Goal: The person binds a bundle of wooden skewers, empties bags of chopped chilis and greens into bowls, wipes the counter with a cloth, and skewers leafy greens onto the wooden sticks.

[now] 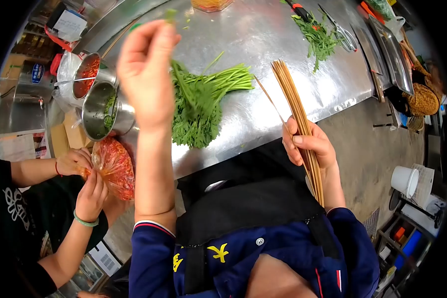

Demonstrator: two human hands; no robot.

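Observation:
My left hand [149,74] is raised over the steel table [263,39], slightly blurred. Its fingertips pinch a small green piece of leafy greens [170,15]. Below and to its right lies a bunch of leafy greens [198,109], stems pointing right. In front of my body, my right hand [313,144] is closed around a bundle of thin brown skewers [295,94], points upward. One single skewer [269,97] splays out to the left of the bundle, by the thumb and fingers of that hand.
At left, a co-worker's hands [87,174] grip a plastic bag of red food [115,166]. Metal pots hold chopped red [86,72] and chopped green [107,111] food. Scissors [350,42] lie beside cut greens [319,39]. A knife [377,87] rests at the table's right edge.

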